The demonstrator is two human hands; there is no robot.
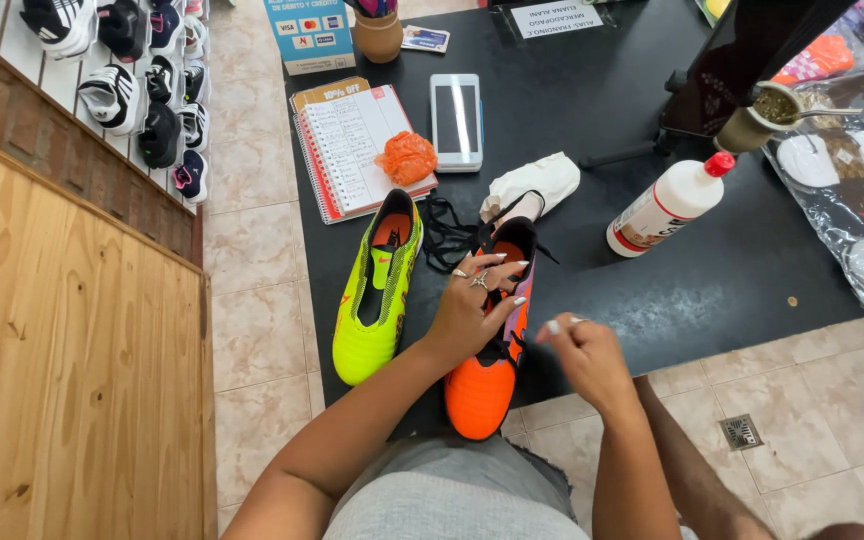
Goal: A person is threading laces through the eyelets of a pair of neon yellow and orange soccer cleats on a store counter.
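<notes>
Orange boot [482,385] on black counter [652,290], long axis toe toward the person: left hand [477,305] lies spread on its laces, right hand [587,350] pinches a lace end just beside, yellow boot [377,290] parallel at left.

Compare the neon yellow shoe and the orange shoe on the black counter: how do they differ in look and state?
The neon yellow shoe lies untouched, while the orange shoe sits under the left hand, with the right hand beside it. The yellow one lies fully on the black counter; the orange toe overhangs its edge. A black lace trails from the orange one. Both point toe toward the person.
</notes>
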